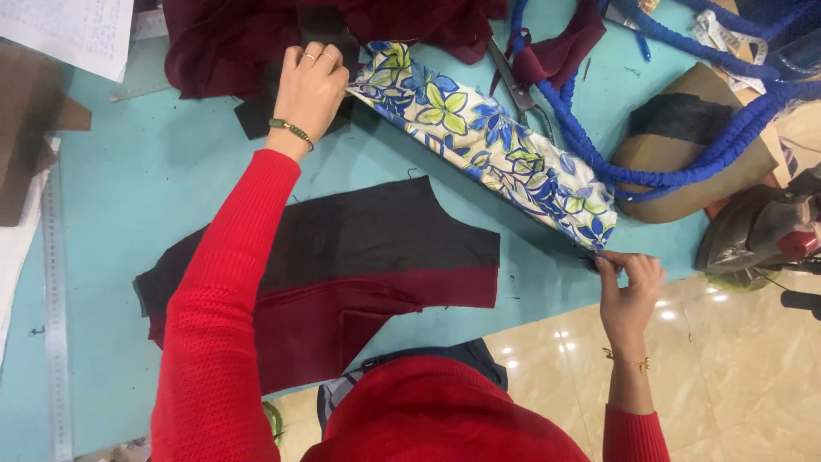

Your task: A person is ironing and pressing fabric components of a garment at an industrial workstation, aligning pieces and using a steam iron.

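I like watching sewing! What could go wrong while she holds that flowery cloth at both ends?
The right hand pinches the flowery cloth at the table edge, so that end might slip off. The scissors lie partly under the cloth and could snag it. The iron sits near that hand; an elbow might bump it.

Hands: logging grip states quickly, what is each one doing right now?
Left hand: closed, pinching the upper end of the floral fabric strip.
Right hand: closed, pinching the strip's lower end at the table edge.
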